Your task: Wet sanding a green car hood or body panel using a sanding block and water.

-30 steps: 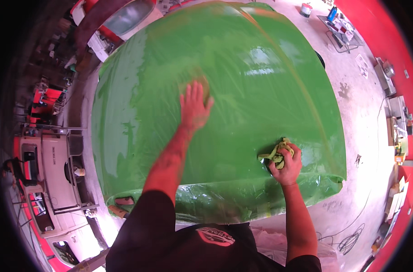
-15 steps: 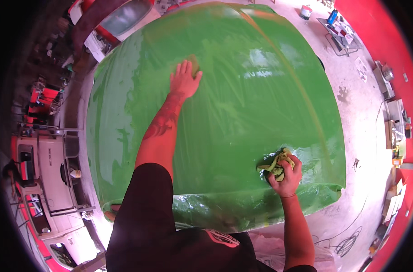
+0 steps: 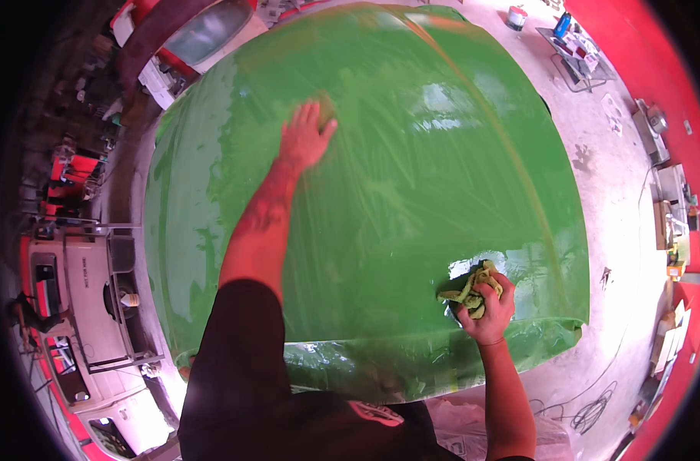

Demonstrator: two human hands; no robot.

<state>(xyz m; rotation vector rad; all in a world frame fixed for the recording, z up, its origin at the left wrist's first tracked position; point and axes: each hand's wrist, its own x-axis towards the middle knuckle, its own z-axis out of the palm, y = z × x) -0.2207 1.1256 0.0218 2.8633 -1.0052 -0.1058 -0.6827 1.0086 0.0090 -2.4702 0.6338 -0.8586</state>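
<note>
A large, wet, green-painted car panel (image 3: 380,223) spreads across the middle of the head view, streaked with a pale milky film. On its far left-centre part my left hand (image 3: 306,137) lies nearly flat, fingers stretched over a brownish pad (image 3: 326,110) that shows between thumb and forefinger. Most of that pad is under the hand. Near the panel's front right, my right hand (image 3: 490,311) is closed round a crumpled yellow-green cloth (image 3: 471,296), which touches the shiny wet surface.
The panel's near edge curves down just before my body. A white vehicle body (image 3: 96,307) stands at the left. On the right are a small folding table (image 3: 576,58) with items, a tub (image 3: 517,17), boxes (image 3: 676,265) along the red wall, and a coiled cable (image 3: 592,411) on the floor.
My left hand and the brownish pad have shifted slightly left, the hand blurred by motion. My right hand with the cloth sits a little lower and further right in the picture.
</note>
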